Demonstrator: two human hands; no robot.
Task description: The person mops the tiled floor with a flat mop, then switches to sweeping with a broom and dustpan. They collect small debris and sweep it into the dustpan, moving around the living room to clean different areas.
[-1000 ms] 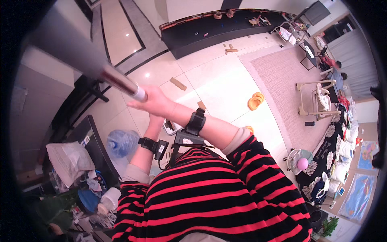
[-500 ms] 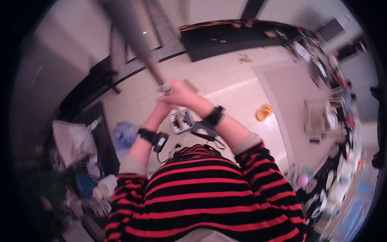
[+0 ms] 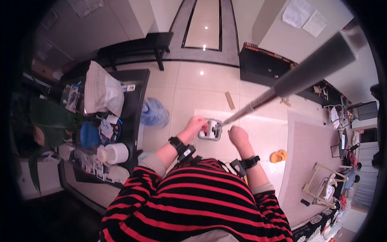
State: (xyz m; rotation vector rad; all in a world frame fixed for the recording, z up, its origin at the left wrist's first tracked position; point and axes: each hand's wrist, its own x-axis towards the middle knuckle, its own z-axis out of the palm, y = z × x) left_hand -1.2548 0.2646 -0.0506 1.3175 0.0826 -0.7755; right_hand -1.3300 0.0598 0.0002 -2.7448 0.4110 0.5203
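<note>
The metal pole (image 3: pixel 262 99) slants up rightward from the bucket (image 3: pixel 218 136) between my hands. My half-curled left hand (image 3: pixel 196 127) is at its left rim; my curled right hand (image 3: pixel 240 138) is beside it. I can't tell if either grips anything.

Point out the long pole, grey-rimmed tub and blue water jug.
Long pole (image 3: pixel 291 82), head view: lower part of thick grey sleeve.
Grey-rimmed tub (image 3: pixel 209 138), head view: near rim.
Blue water jug (image 3: pixel 156 114), head view: side of its body.
</note>
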